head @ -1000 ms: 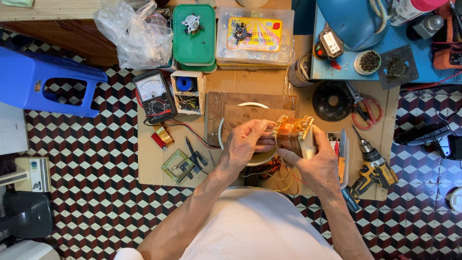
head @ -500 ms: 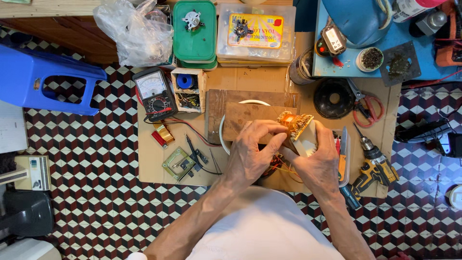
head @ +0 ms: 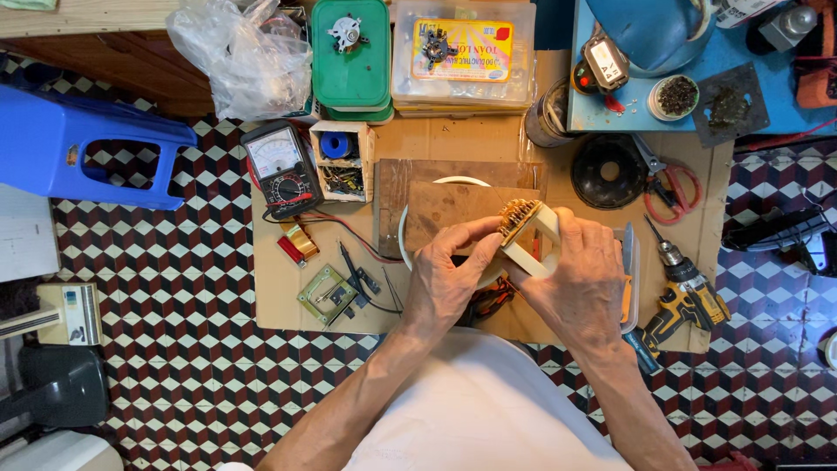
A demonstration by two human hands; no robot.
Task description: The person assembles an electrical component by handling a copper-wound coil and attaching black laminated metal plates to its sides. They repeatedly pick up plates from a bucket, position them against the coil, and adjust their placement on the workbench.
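Below a clear plastic box with a yellow rectangular label [head: 462, 51], both hands' fingers [head: 475, 234] close around a white, copper-wound coil block [head: 526, 234].

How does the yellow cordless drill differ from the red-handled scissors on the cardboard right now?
The yellow-and-black cordless drill is bulky and lies beside the right hand; the red-handled scissors are thin, flat and lie further up, beside a black round disc. The drill points its bit up-left; the scissors' handles point right. Both lie untouched.

You are looking down in bright, even, soft light, shadows staying faint under your hands, focus holding sharp throughout, mild glare sitting on the plastic bag [head: 240, 57].
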